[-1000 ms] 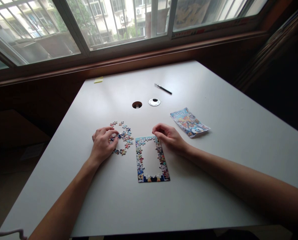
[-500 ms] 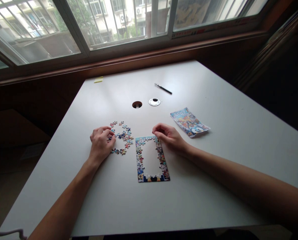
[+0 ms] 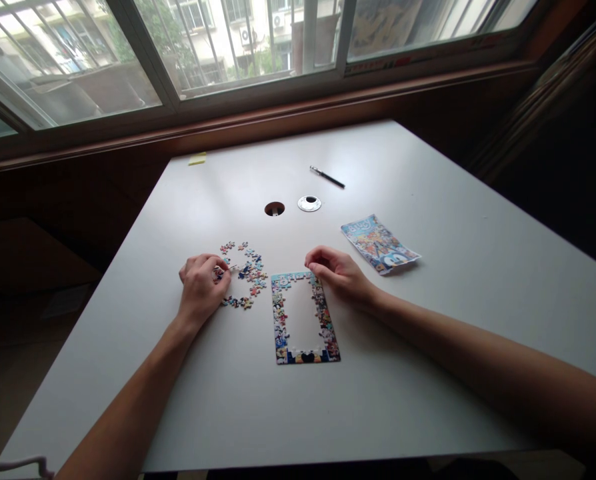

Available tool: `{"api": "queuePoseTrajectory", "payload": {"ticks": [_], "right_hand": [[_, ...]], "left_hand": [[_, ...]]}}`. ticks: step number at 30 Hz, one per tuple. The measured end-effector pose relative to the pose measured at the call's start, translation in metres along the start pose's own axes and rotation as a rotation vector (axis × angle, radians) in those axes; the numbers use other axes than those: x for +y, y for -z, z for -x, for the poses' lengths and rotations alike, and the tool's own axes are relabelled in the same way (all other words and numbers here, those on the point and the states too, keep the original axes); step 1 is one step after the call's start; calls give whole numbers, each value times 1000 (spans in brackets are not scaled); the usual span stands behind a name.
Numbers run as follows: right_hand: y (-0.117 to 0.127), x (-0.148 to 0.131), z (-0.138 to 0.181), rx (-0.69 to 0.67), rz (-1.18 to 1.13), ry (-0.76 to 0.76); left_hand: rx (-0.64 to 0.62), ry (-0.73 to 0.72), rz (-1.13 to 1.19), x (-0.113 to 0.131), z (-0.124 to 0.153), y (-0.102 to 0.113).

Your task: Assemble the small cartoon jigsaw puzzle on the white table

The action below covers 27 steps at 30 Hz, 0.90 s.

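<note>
My left hand (image 3: pixel 204 283) is at the left side of the loose jigsaw pieces (image 3: pixel 255 270), its fingers pinched together. A pale puzzle piece (image 3: pixel 234 267) shows at those fingertips. To the right lies a puzzle border (image 3: pixel 280 333), joined all the way round, with bare table inside it. My right hand (image 3: pixel 339 272) rests by the border's top right corner, fingers curled and thumb against the index finger. Whatever that pinch may hold is hidden.
A creased picture sheet (image 3: pixel 378 243) lies right of my right hand. Farther back are a black pen (image 3: pixel 328 177), a round metal cover (image 3: pixel 309 204) and a cable hole (image 3: pixel 275 209) in the white table (image 3: pixel 218 407). A yellow sticky note (image 3: pixel 197 159) marks the far left corner.
A pale puzzle piece now shows at my left fingertips, where it did not stand out before. My right hand and the puzzle border have stayed in place.
</note>
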State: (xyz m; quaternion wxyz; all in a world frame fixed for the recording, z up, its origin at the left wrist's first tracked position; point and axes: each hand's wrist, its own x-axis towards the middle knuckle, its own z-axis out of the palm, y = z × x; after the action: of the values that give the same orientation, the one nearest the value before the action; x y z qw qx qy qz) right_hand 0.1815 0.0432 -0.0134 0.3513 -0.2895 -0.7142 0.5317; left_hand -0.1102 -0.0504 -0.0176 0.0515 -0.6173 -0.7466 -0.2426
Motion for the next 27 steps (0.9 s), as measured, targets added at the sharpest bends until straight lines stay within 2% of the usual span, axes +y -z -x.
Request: {"api": "queuePoseTrajectory", "payload": {"ticks": [4,12,19,27], "right_hand": [[0,0,1,1,1,-5],[0,0,0,4,15,4],[0,0,0,6,24,2],[0,2,0,5,21,3]], "left_hand": [[44,28,82,1,-1,1],[91,-112,222,5,0,5],[36,-133,360,4,3,2],[-29,-125,399,0,4,-1]]}}
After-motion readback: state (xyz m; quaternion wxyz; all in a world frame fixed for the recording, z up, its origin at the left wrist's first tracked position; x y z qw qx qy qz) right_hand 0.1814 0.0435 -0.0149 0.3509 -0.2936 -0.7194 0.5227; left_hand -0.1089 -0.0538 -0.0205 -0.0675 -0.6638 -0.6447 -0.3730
